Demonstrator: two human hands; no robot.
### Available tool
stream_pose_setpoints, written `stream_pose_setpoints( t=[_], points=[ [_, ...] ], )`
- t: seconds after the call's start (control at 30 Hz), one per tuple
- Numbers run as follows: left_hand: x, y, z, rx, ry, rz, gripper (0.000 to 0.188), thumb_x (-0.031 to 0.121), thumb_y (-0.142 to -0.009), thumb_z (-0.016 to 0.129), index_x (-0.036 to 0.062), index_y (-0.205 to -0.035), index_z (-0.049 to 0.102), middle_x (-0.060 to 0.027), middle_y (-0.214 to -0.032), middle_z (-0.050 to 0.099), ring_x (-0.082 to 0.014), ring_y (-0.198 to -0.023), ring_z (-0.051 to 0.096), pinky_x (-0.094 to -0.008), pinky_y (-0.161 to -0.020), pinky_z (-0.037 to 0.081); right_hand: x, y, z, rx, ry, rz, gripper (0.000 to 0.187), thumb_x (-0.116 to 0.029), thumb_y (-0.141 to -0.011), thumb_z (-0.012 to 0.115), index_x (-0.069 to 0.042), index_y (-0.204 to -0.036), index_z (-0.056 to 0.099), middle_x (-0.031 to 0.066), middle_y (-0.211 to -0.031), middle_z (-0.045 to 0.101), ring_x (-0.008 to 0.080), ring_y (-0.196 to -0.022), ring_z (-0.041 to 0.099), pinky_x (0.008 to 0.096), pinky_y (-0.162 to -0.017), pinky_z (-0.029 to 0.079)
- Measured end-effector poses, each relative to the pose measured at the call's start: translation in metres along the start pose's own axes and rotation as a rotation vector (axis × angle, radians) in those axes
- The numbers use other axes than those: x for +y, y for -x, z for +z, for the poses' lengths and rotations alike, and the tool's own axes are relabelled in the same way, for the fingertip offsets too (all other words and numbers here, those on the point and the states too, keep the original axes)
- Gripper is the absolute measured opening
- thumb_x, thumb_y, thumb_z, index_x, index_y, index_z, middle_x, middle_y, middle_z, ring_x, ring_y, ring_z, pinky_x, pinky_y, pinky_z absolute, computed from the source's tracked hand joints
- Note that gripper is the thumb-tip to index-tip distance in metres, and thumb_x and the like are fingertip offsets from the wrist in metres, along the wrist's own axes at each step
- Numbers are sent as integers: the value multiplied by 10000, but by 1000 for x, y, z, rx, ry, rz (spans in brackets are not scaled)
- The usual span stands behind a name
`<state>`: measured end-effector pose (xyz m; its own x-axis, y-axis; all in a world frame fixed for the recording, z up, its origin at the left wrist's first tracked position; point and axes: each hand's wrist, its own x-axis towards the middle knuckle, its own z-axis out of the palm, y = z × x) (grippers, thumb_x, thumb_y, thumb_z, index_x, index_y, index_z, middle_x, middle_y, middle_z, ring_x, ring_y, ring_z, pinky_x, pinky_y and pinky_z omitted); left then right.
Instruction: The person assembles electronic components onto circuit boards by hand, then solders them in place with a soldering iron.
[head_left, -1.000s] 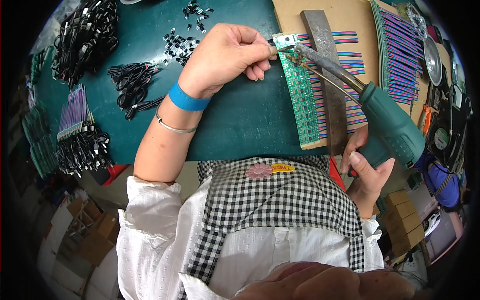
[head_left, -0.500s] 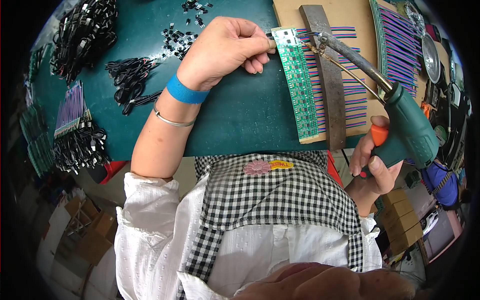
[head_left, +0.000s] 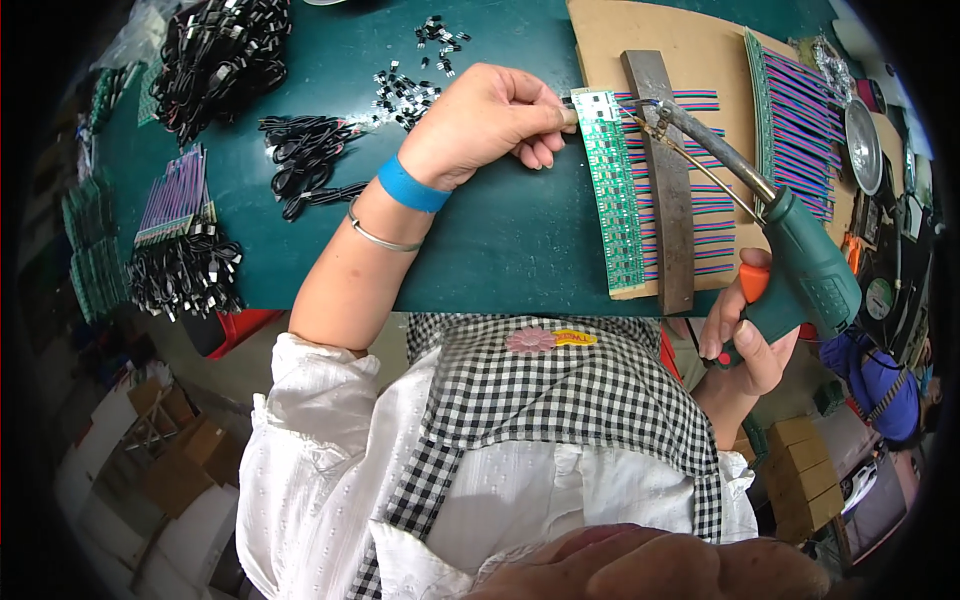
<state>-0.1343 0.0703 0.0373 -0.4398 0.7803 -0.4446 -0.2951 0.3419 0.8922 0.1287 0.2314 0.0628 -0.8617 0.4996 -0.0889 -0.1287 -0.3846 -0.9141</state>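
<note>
At the far end of a long green circuit board panel (head_left: 612,215), my left hand (head_left: 520,118) is closed in a pinch against its left edge. A small dark piece shows by the fingertips, too little of it visible to name. My right hand (head_left: 750,345) grips the green soldering gun (head_left: 800,255) with its orange trigger. The gun's metal barrel reaches up and left, its tip close to the panel's far right side. Striped ribbon wires (head_left: 712,187) run right from the panel, beneath a flat metal bar (head_left: 668,200) lying across them.
The panel lies on a tan board (head_left: 715,40) with another wired panel (head_left: 762,120) and a round metal dish (head_left: 861,145). Small black connectors (head_left: 400,92), coiled black cables (head_left: 300,150) and a large cable heap (head_left: 222,65) lie leftward. Cardboard boxes (head_left: 800,470) stand below the table.
The whole view has shifted, so the table's things sit slightly lower and mostly farther right. Both hands keep about the same places relative to the panel and gun.
</note>
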Motion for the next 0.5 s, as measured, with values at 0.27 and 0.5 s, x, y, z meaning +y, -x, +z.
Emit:
stream_pose_setpoints(
  t=[0.27, 0.5],
  points=[
    [14, 36, -52, 585, -485, 316, 140, 111, -865, 637, -7, -931, 675, -35, -770, 657, -82, -644, 578, -219, -580, 479, -5, 4, -6, 11, -2, 17, 655, -123, -742, 677, 160, -1229, 344, 90, -624, 486, 148, -430, 466, 255, -394, 422],
    [2, 33, -57, 802, -1092, 474, 92, 153, -713, 728, 111, -795, 720, -46, -751, 642, -258, -744, 548, -365, -672, 461, -6, 2, 0, 20, 11, 16, 652, -123, -735, 667, 151, -1231, 342, 91, -628, 486, 149, -431, 470, 254, -396, 422]
  ],
)
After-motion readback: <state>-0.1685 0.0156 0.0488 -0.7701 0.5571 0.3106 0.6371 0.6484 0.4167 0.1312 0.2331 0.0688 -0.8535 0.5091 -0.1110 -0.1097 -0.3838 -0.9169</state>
